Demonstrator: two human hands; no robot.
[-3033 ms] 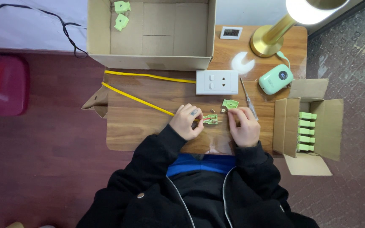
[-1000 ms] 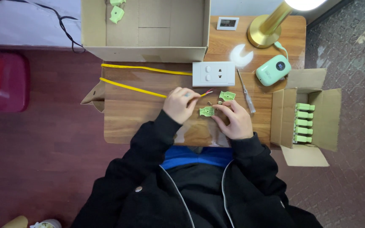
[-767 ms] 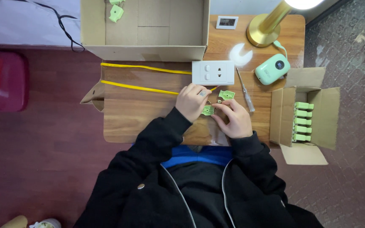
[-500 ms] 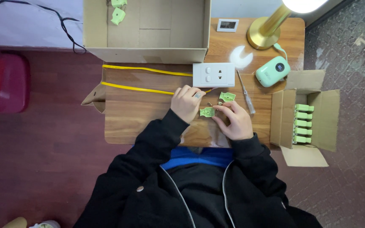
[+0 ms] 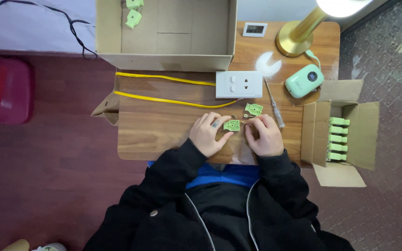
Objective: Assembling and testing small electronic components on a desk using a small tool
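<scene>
Green plastic is what the small flat piece (image 5: 231, 125) is made of, and it is lying low on the wooden table (image 5: 154, 130), between the two hands. It is pale green, with little notches along one edge. The left hand (image 5: 208, 135) is pinching its left side with thumb and fingertips. The right hand (image 5: 264, 135) is sitting just beside it, with fingers curled in toward the piece; whether they are gripping something tiny is too small to tell. A second green piece (image 5: 253, 109) is lying just above, near a thin screwdriver (image 5: 274, 96). Farther up, a white socket block (image 5: 238, 84) is resting with two yellow wires (image 5: 164, 88) running left. At the right, a small cardboard box (image 5: 347, 139) is holding a row of green parts (image 5: 338, 139). A big open box (image 5: 164, 32) is sitting at the top.
</scene>
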